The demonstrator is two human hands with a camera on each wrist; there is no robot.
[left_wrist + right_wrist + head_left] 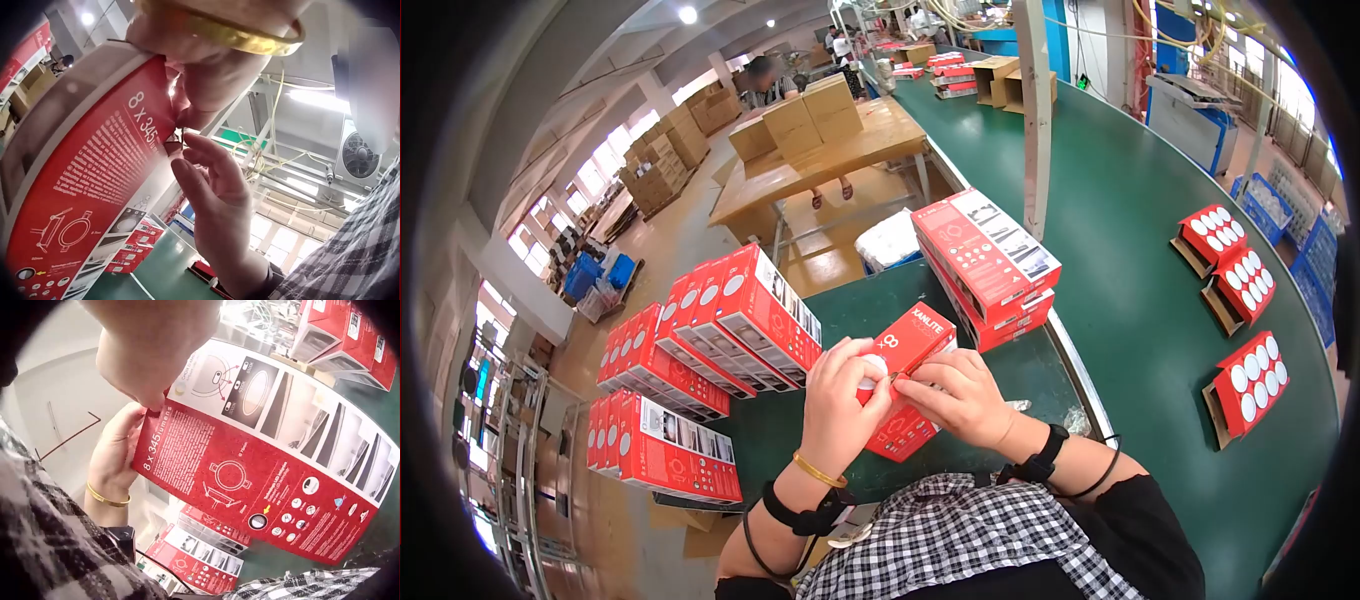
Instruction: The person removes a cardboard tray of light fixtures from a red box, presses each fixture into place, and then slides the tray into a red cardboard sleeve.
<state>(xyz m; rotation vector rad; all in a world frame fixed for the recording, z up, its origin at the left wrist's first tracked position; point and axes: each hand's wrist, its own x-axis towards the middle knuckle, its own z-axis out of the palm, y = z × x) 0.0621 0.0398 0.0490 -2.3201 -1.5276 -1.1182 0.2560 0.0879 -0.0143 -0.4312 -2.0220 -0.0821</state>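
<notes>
A red XANLITE light box (915, 335) stands tilted on the green table before me, its near end between my hands. My left hand (845, 390) grips this end from the left, fingers curled over a white circle, thumb toward the edge. My right hand (965, 395) pinches at the same edge, fingertips meeting the left thumb. In the left wrist view the right hand (219, 194) has thumb and forefinger at a thin dark edge of the box (94, 162). From the right wrist the box side (250, 487) shows printed drawings; my left hand (115, 450) holds its end.
Rows of red boxes (670, 440) stand at left, and more boxes (985, 245) are stacked beyond my right hand. On the green conveyor (1130, 250) lie several open-ended boxes (1250, 385). A wooden table (820, 170) with cartons (825, 110) is ahead, beside a post (1036, 130).
</notes>
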